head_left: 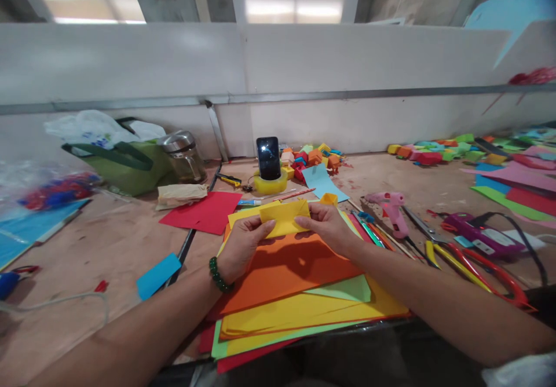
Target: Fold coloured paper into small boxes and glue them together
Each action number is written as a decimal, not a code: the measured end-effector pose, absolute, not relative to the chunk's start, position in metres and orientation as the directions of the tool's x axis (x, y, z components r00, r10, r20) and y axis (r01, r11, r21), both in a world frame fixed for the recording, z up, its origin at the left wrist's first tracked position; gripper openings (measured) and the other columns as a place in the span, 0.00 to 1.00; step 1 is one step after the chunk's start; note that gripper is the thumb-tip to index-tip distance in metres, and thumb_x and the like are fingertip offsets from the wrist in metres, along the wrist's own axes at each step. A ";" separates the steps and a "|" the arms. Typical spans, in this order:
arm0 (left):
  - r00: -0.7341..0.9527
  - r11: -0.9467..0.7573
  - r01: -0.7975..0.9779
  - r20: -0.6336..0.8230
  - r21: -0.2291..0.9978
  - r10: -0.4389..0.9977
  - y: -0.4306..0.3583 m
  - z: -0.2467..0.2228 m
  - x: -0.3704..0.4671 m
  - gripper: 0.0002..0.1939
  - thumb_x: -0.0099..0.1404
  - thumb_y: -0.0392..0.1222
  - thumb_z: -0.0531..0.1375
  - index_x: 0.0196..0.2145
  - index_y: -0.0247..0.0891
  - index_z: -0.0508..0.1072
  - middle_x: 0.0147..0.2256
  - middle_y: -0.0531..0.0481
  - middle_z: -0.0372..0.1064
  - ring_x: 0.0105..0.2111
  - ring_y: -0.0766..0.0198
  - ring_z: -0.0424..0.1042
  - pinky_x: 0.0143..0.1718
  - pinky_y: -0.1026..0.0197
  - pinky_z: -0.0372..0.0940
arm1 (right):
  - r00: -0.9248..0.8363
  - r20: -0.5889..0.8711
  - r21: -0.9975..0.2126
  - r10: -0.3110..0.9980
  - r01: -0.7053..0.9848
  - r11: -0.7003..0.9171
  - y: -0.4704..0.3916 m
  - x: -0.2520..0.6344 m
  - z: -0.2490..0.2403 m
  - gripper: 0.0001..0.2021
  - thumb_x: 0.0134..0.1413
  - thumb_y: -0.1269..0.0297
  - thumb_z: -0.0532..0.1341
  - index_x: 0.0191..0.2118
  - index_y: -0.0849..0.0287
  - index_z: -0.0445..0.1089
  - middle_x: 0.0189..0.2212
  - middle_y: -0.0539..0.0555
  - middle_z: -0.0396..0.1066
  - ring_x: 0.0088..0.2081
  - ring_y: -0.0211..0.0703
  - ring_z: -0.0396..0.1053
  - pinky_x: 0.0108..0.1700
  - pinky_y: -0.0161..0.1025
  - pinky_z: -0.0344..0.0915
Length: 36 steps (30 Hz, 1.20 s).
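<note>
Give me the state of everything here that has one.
Yellow paper: folded, held up
Left hand: pinching the paper
Right hand: pinching the paper
Phone: propped upright, screen dark
Tape roll: lying flat
Jar: lid on
Green bag: open, white plastic bulging out
Glue gun: lying down, power unclear
Red sheet: lying flat

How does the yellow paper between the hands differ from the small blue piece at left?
The yellow paper is pinched between the left hand and right hand; the blue piece lies on the tabletop, untouched. The yellow paper is over the stack of sheets, while the blue piece sits left of that stack. Both are much smaller than the stack's orange top sheet.
</note>
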<state>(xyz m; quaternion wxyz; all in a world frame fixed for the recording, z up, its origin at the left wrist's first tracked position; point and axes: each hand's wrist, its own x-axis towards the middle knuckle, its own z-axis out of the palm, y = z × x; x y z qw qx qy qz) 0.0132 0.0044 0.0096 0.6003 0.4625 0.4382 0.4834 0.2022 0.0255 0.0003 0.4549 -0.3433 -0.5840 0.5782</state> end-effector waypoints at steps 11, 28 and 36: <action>0.196 0.135 -0.195 -0.096 0.972 0.976 0.006 0.007 0.011 0.26 0.42 0.53 0.72 0.37 0.34 0.78 0.37 0.45 0.77 0.33 0.58 0.78 0.32 0.65 0.70 | -0.386 0.188 -0.980 0.903 -0.137 0.145 0.028 0.204 -0.001 0.15 0.44 0.55 0.68 0.34 0.60 0.71 0.31 0.49 0.72 0.32 0.36 0.71 0.32 0.34 0.74; 0.115 0.100 -0.110 -0.087 0.989 0.990 0.005 0.012 0.012 0.26 0.38 0.57 0.72 0.31 0.33 0.78 0.31 0.45 0.78 0.33 0.56 0.77 0.34 0.62 0.69 | -0.354 0.277 -0.961 0.893 -0.090 0.262 0.028 0.204 -0.004 0.15 0.47 0.53 0.66 0.36 0.59 0.69 0.32 0.51 0.74 0.33 0.39 0.72 0.37 0.37 0.72; 0.099 0.087 -0.144 -0.073 0.986 0.992 0.004 0.013 0.013 0.25 0.35 0.54 0.73 0.29 0.34 0.79 0.30 0.47 0.78 0.32 0.59 0.76 0.33 0.63 0.69 | -0.365 0.265 -0.963 0.892 -0.139 0.229 0.029 0.204 -0.005 0.17 0.45 0.54 0.68 0.37 0.60 0.70 0.33 0.51 0.74 0.33 0.39 0.73 0.39 0.38 0.73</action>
